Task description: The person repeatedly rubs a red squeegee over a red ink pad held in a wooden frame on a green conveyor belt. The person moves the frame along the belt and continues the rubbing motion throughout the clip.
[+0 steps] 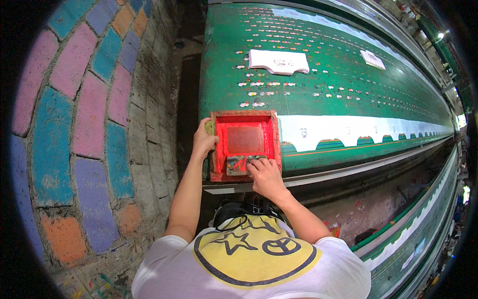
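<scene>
A wooden screen-printing frame (273, 130), smeared with bright red ink, lies at the near left end of a long green table. My left hand (203, 139) grips the frame's left side, fingers curled, beside a yellow-green pad (210, 128). Inside the frame, along its near edge, lies an ink-stained squeegee (236, 165). Closed around its right part is my right hand (266, 175). Beyond the squeegee, the mesh (245, 139) shows a darker red rectangle. Whatever lies beneath the frame is hidden.
White cut fabric pieces (318, 130) run along the near edge of the green table (219, 74). Farther back are a white fabric stack (279, 62) and a smaller one (372, 59). A painted brick wall (84, 119) rises at left; another green table (398, 271) stands lower right.
</scene>
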{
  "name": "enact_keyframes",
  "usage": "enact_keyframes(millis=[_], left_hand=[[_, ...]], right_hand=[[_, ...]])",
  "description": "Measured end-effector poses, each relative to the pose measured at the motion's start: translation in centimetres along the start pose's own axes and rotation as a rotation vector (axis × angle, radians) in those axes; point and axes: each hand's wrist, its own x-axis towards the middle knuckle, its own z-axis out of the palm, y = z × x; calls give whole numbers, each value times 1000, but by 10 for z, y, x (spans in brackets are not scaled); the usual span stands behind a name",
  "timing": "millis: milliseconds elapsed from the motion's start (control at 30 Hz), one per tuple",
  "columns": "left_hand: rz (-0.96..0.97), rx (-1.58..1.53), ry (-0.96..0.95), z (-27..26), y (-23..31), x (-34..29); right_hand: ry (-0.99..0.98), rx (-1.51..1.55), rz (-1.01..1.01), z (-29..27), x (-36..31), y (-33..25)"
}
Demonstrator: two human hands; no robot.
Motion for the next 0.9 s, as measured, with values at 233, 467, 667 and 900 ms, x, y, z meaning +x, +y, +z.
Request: enact_keyframes(millis=[233,467,667,900], left_hand=[[18,-11,-11,0,5,-3],[28,-11,-1,-2,-8,2],[-15,-6,-37,0,-7,5],[-20,8,-41,1,-22,2]], right_hand=[[101,6,80,10,23,13],[35,45,100,-7,3,12],[140,-11,20,5,4,29],[155,-34,-75,24,46,63]])
